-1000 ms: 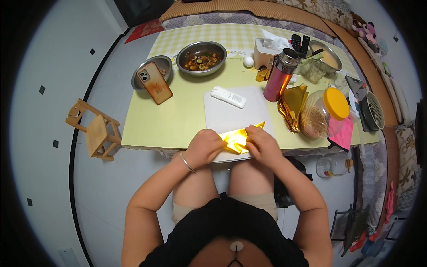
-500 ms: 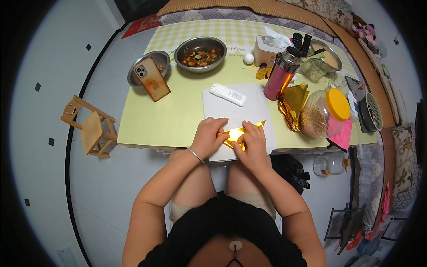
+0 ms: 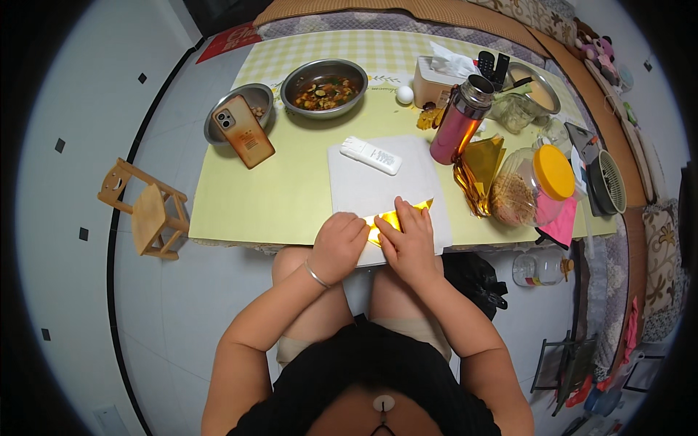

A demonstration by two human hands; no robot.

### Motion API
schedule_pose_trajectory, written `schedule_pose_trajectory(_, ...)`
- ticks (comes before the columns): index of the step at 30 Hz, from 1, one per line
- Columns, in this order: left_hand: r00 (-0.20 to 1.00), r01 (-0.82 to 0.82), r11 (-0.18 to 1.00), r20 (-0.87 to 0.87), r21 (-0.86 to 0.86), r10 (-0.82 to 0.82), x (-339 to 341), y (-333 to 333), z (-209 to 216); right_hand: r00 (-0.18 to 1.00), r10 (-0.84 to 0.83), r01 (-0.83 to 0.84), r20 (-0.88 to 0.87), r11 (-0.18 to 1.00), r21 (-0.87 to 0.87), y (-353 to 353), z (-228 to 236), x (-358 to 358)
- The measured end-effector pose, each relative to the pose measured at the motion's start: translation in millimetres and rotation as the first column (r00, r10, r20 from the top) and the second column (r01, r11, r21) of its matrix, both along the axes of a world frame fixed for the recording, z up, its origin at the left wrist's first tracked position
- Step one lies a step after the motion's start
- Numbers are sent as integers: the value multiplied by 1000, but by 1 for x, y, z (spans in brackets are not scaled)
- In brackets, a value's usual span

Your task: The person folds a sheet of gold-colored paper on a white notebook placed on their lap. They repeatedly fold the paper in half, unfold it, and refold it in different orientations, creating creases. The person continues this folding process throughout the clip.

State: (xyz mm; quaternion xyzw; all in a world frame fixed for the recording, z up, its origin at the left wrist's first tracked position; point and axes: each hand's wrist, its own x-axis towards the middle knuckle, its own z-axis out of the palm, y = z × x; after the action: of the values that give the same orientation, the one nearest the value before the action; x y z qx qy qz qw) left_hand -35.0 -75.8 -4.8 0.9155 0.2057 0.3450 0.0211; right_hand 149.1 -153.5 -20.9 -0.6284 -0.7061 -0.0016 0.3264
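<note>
A folded piece of shiny gold foil paper (image 3: 393,219) lies on a stack of white paper (image 3: 349,182) at the table's near edge. My left hand (image 3: 340,243), fingers curled together, closes on the foil's left end; its fingertips are partly hidden. My right hand (image 3: 408,243) rests on the foil's right part with its fingers stretched out and apart, pressing it down. Beyond both hands, a white elongated plastic item (image 3: 371,155) lies slantwise on the paper. More gold foil sheets (image 3: 480,174) stand in a loose bundle to the right.
Beside the foil bundle are a pink thermos (image 3: 459,120) and a yellow-lidded jar (image 3: 534,182). A phone (image 3: 245,132) leans on a metal bowl (image 3: 265,97) at left, near a bowl of food (image 3: 324,87). A tissue box (image 3: 436,80) stands behind. A small wooden chair (image 3: 149,207) is left of the table.
My left hand has drawn slightly nearer to me and its fingers have curled at the foil's left end. My right hand's fingers have straightened and spread over the foil.
</note>
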Motion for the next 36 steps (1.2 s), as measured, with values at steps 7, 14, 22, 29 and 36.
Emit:
schedule_pose_trajectory(7, 951, -215, 976, -235, -32, 202, -19, -34, -13, 999, 19, -17, 48, 999, -40, -3, 4, 1)
schedule_pose_trajectory(14, 926, -235, 972, -309, -27, 216, -16, -45, -9, 991, 105, -97, 81, 990, -107, -7, 11, 7)
schedule_pose_trajectory(22, 971, -225, 968, -101, -108, 215, 16, -29, 8, 922, 100, -129, -375, 990, -55, -13, -2, 52)
schedule_pose_trajectory(29, 992, -123, 966, -25, -226, 120, 28, -26, -11, 987, 138, -141, 78, 990, 34, -16, 10, 46)
schedule_pose_trajectory(36, 992, -126, 975, -47, -184, 120, 27, -28, -3, 989, 90, -70, 120, 984, -166, -29, -1, 39)
